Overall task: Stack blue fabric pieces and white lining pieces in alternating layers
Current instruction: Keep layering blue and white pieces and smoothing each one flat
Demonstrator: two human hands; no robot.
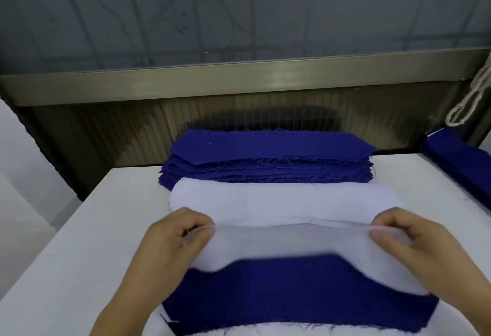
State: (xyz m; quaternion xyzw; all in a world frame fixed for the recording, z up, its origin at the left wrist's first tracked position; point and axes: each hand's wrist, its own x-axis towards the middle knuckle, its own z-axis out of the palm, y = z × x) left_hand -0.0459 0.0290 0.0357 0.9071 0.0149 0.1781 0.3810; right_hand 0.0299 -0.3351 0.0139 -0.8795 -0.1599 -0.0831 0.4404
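Both hands, left hand (170,240) and right hand (414,240), each grip pinching a lining piece (292,245), should lower it squarely onto the blue piece (300,293), edges matched.

Background around my bench, non-task stuff only.

White bench (79,242) runs under everything I see; its far edge butts a dark ribbed panel (106,134). Above that a brushed metal rail (239,80) spans left to right, with a grey pane (239,9) over it showing faint crossed lines and squiggles. White looped cord (467,102) hangs past the bench's far right corner. Pale white surface (18,163) off the bench's left edge, can't tell what it is.
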